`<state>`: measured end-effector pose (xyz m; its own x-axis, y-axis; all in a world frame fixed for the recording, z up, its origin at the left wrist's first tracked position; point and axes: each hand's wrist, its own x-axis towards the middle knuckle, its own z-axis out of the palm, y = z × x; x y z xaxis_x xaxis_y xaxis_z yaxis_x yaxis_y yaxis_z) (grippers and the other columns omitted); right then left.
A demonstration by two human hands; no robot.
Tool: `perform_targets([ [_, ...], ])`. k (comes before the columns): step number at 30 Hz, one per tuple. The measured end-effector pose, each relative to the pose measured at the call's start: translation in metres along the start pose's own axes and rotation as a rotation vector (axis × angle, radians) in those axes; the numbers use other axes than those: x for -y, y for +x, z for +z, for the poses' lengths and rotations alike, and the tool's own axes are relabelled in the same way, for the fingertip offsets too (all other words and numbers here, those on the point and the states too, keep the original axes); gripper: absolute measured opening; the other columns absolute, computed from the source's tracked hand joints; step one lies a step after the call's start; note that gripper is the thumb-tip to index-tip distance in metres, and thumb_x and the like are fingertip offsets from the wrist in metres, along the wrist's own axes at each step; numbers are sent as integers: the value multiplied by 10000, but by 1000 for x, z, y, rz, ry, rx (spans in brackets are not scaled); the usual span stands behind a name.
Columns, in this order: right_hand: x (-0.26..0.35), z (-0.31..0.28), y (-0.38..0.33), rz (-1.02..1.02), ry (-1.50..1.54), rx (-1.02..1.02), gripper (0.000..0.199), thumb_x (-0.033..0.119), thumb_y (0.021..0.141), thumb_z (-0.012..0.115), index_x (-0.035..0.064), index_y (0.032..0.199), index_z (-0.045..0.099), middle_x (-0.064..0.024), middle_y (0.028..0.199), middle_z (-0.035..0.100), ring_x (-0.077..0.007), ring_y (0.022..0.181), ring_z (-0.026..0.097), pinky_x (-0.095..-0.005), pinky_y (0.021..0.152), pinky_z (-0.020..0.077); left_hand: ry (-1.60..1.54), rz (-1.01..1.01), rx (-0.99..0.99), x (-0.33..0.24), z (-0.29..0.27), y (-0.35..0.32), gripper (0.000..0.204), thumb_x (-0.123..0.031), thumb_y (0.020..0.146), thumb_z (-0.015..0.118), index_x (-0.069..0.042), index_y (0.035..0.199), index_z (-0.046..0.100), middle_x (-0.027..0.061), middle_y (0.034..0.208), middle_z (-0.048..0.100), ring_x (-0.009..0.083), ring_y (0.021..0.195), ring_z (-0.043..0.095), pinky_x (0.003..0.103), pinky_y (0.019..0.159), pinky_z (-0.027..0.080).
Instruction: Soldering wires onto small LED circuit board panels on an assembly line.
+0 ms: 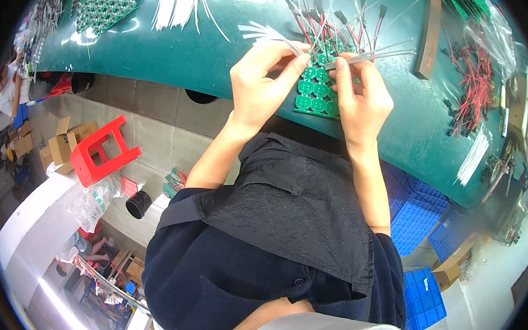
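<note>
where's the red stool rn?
Head view, lower left: the red plastic stool lies tipped on the tiled floor, beside the cardboard boxes, below the green table's edge.

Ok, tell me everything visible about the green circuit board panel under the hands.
The green circuit board panel is a flat sheet of small round boards joined in rows. It lies at the near edge of the dark green table. Red, black and white wires rise from its far part. The left hand and right hand cover much of it, pinching thin white wires.

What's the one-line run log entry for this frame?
left hand: pinching white wires | right hand: pinching clear wires | green board: under both hands, on table
</note>
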<state>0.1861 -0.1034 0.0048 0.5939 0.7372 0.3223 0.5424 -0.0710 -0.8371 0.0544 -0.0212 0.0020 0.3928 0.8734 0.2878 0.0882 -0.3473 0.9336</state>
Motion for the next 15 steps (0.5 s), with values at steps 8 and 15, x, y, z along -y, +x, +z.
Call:
perform_targets([
  [8, -1, 0, 0, -4, 6, -8, 130, 74, 844, 706, 27, 959, 668, -85, 868, 687, -155, 688, 677, -257, 549, 547, -39, -19, -7, 3, 9, -3, 115, -40, 811, 730, -2, 918, 713, 78, 858, 702, 128, 731, 683, 248, 655, 558],
  [15, 1, 0, 1, -48, -33, 0, 132, 80, 834, 719, 32, 946, 668, -73, 876, 691, -157, 688, 676, -255, 553, 548, 7, -1, -16, 3, 9, -3, 112, -41, 814, 727, -4, 919, 714, 81, 849, 699, 136, 726, 686, 250, 650, 555],
])
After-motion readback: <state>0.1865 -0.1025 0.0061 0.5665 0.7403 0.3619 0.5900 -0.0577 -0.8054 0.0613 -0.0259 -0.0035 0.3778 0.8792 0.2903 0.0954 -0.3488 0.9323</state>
